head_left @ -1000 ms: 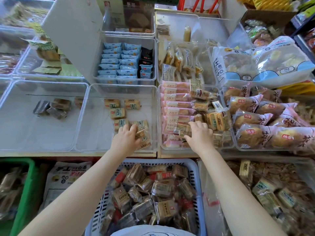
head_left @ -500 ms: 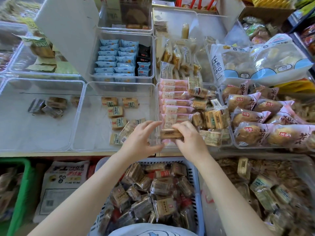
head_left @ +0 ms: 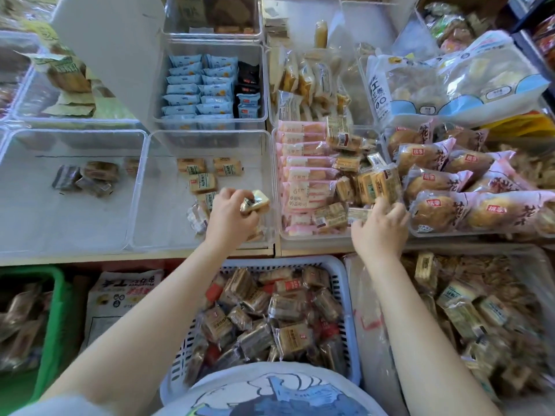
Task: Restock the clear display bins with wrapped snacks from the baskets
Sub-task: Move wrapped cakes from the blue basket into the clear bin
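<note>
Hands parted; left hand holds snack pointing right.

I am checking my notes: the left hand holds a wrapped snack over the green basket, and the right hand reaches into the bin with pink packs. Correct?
Not quite. In the head view the left hand holds the wrapped snack over a clear bin, not the green basket. The rest is right.

hands parted, left hand carrying snack
</note>
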Motion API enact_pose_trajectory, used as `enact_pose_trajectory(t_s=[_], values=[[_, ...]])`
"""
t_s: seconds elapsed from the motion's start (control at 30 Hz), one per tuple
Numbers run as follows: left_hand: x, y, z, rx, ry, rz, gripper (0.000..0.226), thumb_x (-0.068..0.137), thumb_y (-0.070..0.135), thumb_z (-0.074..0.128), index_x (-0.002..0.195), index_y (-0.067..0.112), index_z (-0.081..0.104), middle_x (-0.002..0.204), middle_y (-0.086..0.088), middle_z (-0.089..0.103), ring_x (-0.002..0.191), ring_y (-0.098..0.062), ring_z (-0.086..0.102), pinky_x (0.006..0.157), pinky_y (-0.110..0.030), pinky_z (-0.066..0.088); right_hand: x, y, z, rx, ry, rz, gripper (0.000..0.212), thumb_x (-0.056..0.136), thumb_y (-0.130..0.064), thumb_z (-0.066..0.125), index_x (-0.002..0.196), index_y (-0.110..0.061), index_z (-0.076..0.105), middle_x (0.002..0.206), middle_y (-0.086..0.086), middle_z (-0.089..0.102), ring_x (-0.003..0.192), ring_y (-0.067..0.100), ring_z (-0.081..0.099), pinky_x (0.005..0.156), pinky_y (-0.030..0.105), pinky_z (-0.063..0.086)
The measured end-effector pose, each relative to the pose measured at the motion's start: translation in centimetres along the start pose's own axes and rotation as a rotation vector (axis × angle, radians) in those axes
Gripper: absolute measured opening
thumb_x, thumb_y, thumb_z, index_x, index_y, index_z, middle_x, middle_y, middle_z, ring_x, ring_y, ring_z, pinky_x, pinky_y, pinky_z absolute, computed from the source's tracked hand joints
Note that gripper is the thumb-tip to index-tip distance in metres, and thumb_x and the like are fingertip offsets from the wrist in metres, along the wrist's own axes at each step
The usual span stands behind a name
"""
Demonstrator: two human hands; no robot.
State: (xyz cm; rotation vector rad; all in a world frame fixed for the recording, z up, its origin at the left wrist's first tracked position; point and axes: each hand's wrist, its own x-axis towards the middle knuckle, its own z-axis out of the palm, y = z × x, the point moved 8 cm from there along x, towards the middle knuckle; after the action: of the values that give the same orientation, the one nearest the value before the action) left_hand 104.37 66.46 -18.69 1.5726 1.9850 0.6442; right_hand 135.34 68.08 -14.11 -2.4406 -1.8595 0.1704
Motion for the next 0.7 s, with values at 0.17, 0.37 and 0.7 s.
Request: enact_pose_trajectory(t_s=[0.17, 0.37, 0.7], values=[[0.9, -2.5, 1.7, 0.133, -0.087, -0.109, 0.028, 0.089, 0.024, 0.067, 0.113, 0.016, 0.056, 0.120, -0.008, 0.049, 0.108, -0.025, 0.048, 0.082, -0.030, 0.041, 0.4, 0.8, 1.7, 0.066, -0.171, 0.039, 0.036, 0.097, -0.022, 0.055, 0.130, -0.012, 0.042, 0.135, 0.024, 0.041, 0.125, 0.040, 0.040, 0.094, 0.046, 0.045], [1.3, -3.4, 2.3, 0.290, -0.226, -0.149, 0.033, 0.083, 0.030, 0.067, 0.111, 0.020, 0.052, 0.113, -0.006, 0.050, 0.103, -0.027, 0.052, 0.082, -0.042, 0.052, 0.4, 0.2, 0.8, 0.249, -0.152, -0.026, 0.036, 0.095, -0.013, 0.062, 0.129, -0.011, 0.049, 0.131, 0.016, 0.044, 0.119, 0.032, 0.047, 0.086, 0.039, 0.045], [-1.6, 6.6, 0.7, -0.048, -0.343, 0.163, 0.060, 0.084, 0.056, 0.066, 0.137, 0.033, 0.048, 0.129, 0.015, 0.046, 0.116, -0.005, 0.047, 0.096, -0.029, 0.041, -2.2, -5.4, -1.9, 0.476, -0.290, -0.346, 0.034, 0.091, -0.009, 0.066, 0.122, -0.020, 0.060, 0.117, 0.000, 0.050, 0.097, 0.012, 0.052, 0.073, 0.013, 0.034]])
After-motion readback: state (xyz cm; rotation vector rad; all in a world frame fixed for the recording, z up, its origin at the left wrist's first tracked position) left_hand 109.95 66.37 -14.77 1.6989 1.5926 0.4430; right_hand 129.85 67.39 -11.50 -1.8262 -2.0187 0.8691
